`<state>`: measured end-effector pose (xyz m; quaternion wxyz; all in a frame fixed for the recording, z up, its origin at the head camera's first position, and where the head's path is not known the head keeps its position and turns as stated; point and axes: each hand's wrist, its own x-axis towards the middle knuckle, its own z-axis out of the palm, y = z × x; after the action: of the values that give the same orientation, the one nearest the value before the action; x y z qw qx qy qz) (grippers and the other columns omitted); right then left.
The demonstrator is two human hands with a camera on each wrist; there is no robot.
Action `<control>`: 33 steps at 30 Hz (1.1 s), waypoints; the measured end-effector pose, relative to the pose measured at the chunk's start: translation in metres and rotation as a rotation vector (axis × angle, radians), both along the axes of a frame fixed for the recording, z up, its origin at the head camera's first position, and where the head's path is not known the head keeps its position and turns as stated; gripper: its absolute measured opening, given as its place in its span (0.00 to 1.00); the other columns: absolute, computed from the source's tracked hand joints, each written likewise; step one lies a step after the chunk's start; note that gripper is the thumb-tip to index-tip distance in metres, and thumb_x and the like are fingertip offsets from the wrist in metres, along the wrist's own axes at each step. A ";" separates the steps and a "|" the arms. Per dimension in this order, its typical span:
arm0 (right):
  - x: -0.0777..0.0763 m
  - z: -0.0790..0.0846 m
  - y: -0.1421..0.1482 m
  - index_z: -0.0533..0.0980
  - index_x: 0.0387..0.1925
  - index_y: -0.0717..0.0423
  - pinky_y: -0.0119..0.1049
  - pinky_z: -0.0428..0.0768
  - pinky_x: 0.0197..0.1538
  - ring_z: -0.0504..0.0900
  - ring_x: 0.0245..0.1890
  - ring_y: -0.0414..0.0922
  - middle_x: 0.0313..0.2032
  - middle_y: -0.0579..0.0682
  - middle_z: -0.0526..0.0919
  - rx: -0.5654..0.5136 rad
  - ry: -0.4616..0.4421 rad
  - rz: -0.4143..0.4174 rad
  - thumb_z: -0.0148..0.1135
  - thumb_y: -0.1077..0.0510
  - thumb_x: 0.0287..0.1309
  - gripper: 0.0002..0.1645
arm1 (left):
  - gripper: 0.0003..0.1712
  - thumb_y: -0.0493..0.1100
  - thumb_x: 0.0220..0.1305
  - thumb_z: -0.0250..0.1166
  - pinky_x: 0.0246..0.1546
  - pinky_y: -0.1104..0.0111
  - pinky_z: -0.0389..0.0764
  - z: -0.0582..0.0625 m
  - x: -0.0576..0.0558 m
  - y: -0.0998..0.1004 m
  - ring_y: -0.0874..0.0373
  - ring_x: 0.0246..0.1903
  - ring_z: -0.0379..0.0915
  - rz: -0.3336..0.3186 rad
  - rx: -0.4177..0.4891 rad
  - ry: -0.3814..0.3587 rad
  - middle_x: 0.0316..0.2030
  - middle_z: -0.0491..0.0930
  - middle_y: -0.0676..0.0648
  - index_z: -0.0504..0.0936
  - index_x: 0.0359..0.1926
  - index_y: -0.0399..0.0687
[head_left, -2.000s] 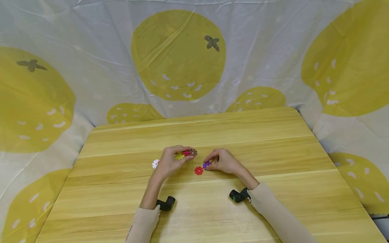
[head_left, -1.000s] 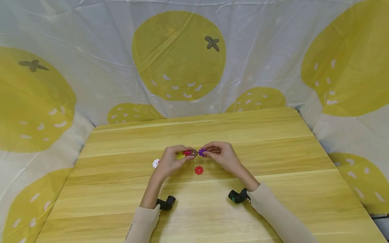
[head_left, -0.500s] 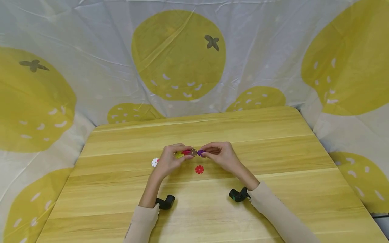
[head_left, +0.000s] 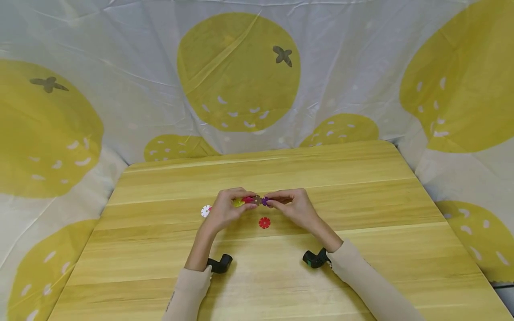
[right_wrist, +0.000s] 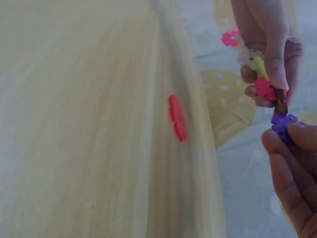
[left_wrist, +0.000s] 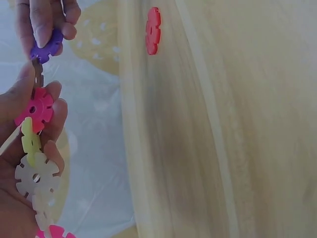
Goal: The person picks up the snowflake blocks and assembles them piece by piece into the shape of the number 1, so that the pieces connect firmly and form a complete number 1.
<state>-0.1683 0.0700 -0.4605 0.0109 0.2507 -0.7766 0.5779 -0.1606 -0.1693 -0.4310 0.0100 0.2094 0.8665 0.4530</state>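
My left hand (head_left: 225,209) holds a chain of slotted plastic snowflake discs, thumb and fingers at its brown disc (head_left: 257,200) and pink disc (left_wrist: 42,106). Further down that chain, a yellow disc (left_wrist: 29,141) and a white disc (left_wrist: 37,176) lie along the palm, with more white and pink at the tail. Between thumb and fingers, my right hand (head_left: 295,207) pinches a purple snowflake disc (left_wrist: 48,47). Its edge meets the brown disc's edge, the two set at an angle. Fingers hide part of both discs.
A loose red snowflake disc (head_left: 264,223) lies on the wooden table (head_left: 265,276), nearer the body than both hands. Black wrist cameras hang at the left wrist (head_left: 221,264) and right wrist (head_left: 315,258). Behind the table hangs a fruit-printed cloth (head_left: 341,67).
My right hand has carried the purple disc from beside the red one, up and left to the chain's brown end. The left hand has stayed nearly in place, holding the chain.
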 end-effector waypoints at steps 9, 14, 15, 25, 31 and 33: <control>0.000 0.005 -0.003 0.90 0.44 0.58 0.40 0.89 0.38 0.92 0.35 0.47 0.39 0.56 0.93 -0.012 0.071 0.022 0.70 0.65 0.63 0.09 | 0.13 0.40 0.62 0.75 0.53 0.59 0.82 -0.002 0.000 0.005 0.57 0.45 0.84 -0.004 0.019 0.016 0.39 0.90 0.52 0.91 0.49 0.45; 0.001 0.006 -0.004 0.89 0.44 0.60 0.41 0.89 0.38 0.92 0.34 0.48 0.39 0.56 0.92 -0.008 0.120 0.028 0.70 0.67 0.63 0.09 | 0.13 0.40 0.63 0.75 0.53 0.59 0.81 -0.002 0.000 0.006 0.58 0.45 0.84 -0.019 0.018 0.015 0.39 0.90 0.53 0.91 0.49 0.45; 0.001 0.006 -0.004 0.89 0.44 0.60 0.40 0.89 0.39 0.92 0.35 0.48 0.39 0.56 0.93 -0.003 0.120 0.029 0.70 0.66 0.63 0.09 | 0.13 0.40 0.63 0.75 0.53 0.59 0.81 -0.002 0.000 0.005 0.58 0.45 0.84 -0.021 0.019 0.010 0.40 0.90 0.53 0.91 0.49 0.45; 0.003 0.003 -0.001 0.85 0.55 0.60 0.35 0.88 0.42 0.91 0.37 0.53 0.41 0.55 0.92 0.033 -0.018 0.023 0.68 0.61 0.67 0.17 | 0.14 0.43 0.65 0.74 0.53 0.56 0.80 0.000 0.000 -0.002 0.56 0.47 0.83 0.004 -0.013 -0.069 0.44 0.90 0.53 0.90 0.51 0.49; 0.002 0.000 0.000 0.86 0.52 0.59 0.49 0.89 0.43 0.91 0.39 0.59 0.39 0.56 0.92 -0.045 -0.092 0.056 0.66 0.62 0.69 0.13 | 0.14 0.44 0.67 0.73 0.55 0.56 0.77 0.003 0.000 -0.004 0.55 0.52 0.83 -0.012 -0.035 -0.097 0.48 0.90 0.53 0.90 0.53 0.51; 0.002 -0.002 0.001 0.86 0.52 0.61 0.53 0.88 0.45 0.91 0.39 0.62 0.40 0.58 0.92 -0.088 -0.145 0.071 0.66 0.63 0.69 0.13 | 0.15 0.45 0.67 0.73 0.56 0.56 0.76 0.003 0.000 -0.004 0.54 0.53 0.83 -0.017 -0.043 -0.104 0.49 0.90 0.53 0.89 0.54 0.52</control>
<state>-0.1668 0.0709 -0.4629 -0.0548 0.2351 -0.7398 0.6280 -0.1603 -0.1731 -0.4281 0.0634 0.1927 0.8726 0.4444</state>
